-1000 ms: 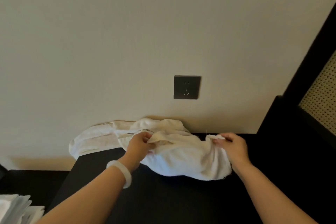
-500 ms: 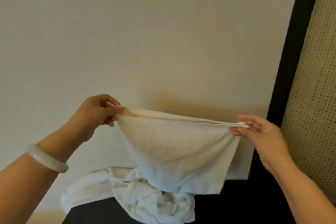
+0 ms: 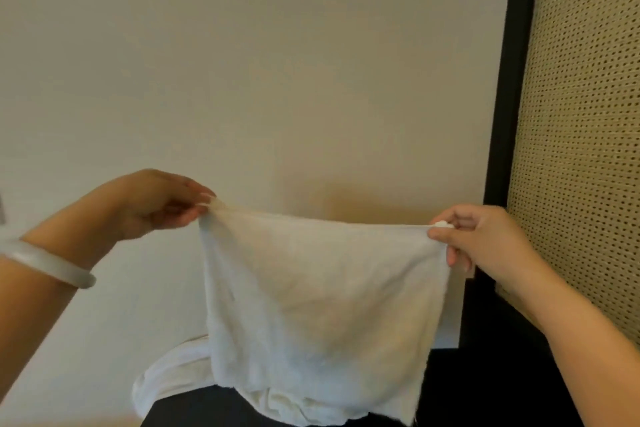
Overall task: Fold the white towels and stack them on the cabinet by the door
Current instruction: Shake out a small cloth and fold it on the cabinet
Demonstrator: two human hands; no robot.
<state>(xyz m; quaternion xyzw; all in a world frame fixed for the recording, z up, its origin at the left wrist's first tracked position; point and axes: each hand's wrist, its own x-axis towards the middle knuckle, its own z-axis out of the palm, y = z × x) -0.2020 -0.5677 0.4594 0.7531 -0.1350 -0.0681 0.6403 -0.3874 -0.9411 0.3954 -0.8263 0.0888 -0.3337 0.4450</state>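
A white towel [image 3: 318,302] hangs spread in the air in front of the wall. My left hand [image 3: 159,204] pinches its top left corner, and my right hand [image 3: 485,239] pinches its top right corner. The top edge is pulled nearly straight between them. The towel's lower edge hangs down over a crumpled heap of white towels [image 3: 173,378] that lies on the dark cabinet top [image 3: 214,409]. A pale bangle sits on my left wrist.
A plain cream wall fills the background. At the right stands a black frame [image 3: 509,80] with a woven cane panel [image 3: 581,135]. The dark cabinet surface continues under my right forearm.
Both hands lifted one towel off the heap on the cabinet and spread it out in the air. Since half a second ago the hands have moved further apart and the towel hangs flatter.
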